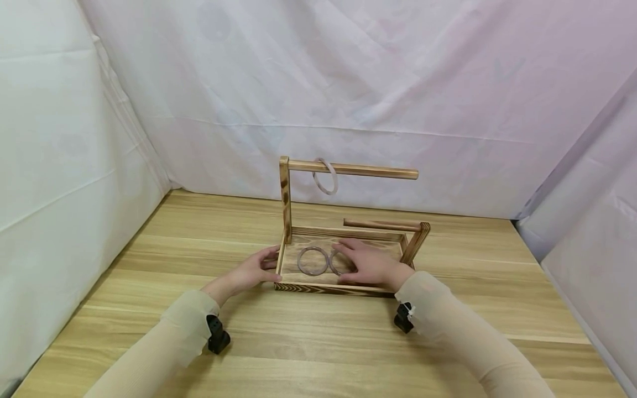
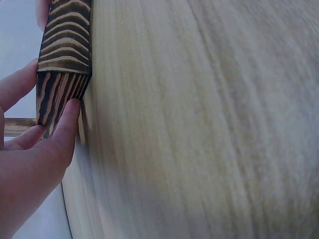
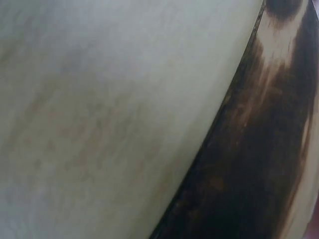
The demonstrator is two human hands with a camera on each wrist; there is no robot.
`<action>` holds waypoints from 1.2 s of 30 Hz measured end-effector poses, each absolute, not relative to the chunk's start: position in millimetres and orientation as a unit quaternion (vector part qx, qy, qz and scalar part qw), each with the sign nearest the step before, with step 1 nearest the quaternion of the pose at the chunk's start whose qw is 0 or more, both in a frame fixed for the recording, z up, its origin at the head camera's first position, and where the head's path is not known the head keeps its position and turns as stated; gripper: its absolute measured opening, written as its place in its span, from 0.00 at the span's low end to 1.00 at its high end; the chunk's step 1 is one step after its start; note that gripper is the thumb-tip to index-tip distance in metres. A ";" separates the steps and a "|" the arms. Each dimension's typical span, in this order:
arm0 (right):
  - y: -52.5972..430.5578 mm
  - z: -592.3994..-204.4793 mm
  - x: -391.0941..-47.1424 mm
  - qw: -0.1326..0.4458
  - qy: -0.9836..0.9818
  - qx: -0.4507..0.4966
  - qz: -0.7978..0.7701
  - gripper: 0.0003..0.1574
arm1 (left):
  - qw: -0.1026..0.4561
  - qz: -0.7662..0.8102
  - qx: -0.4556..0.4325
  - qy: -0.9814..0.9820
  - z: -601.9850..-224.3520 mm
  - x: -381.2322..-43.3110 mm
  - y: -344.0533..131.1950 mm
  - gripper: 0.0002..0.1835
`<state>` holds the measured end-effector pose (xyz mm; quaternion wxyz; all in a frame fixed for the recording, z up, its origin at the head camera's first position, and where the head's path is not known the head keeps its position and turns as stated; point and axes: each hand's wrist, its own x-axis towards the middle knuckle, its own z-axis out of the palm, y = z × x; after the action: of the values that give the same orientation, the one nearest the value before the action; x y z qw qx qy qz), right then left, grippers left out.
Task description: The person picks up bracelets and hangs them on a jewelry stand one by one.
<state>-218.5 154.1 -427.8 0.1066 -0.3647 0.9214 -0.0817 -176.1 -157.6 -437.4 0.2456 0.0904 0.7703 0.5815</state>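
Observation:
A shallow wooden tray (image 1: 323,289) has two bars mounted on posts. One pale bangle (image 1: 334,188) hangs on the upper bar (image 1: 373,171). Inside the tray, a left bangle (image 1: 300,267) lies flat beside a right bangle (image 1: 332,266). My left hand (image 1: 249,272) grips the tray's left end, with the thumb at the front corner. The left wrist view shows its fingertips (image 2: 73,107) against the striped end. Over the right bangle, my right hand (image 1: 370,264) reaches with thumb and fingers spread apart, covering much of it. The right wrist view shows none of its fingers.
The lower bar (image 1: 380,225) stretches left from a post (image 1: 417,243) at the tray's right end, just behind the right hand. A taller post (image 1: 285,199) rises at the left end. White cloth (image 1: 348,72) encloses the wooden table (image 1: 308,342) behind and at the sides.

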 end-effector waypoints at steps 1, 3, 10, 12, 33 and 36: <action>153.5 -428.3 -218.7 0.108 0.921 -0.366 -0.080 0.54 | 0.245 0.581 0.090 0.771 -437.6 -176.1 -157.6 0.45; 152.4 -429.2 -219.0 0.112 0.921 -0.366 -0.077 0.54 | 0.245 0.580 0.090 0.771 -438.1 -176.0 -157.6 0.45; 149.2 -430.4 -219.9 0.117 0.917 -0.376 -0.068 0.50 | 0.245 0.578 0.091 0.773 -437.9 -175.9 -157.1 0.45; 147.9 -429.5 -220.1 0.115 0.916 -0.378 -0.067 0.48 | 0.243 0.578 0.091 0.774 -437.4 -175.9 -157.3 0.45; 145.5 -419.7 -221.7 0.117 0.920 -0.364 -0.086 0.42 | 0.241 0.580 0.091 0.773 -434.6 -175.7 -157.4 0.44; 147.0 -416.9 -219.3 0.119 0.922 -0.357 -0.094 0.43 | 0.241 0.577 0.091 0.775 -434.5 -175.2 -157.5 0.44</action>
<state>-219.3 147.0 -416.9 0.1191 -0.3569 0.9217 -0.0943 -175.2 -157.5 -434.5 0.2406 0.0911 0.7751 0.5771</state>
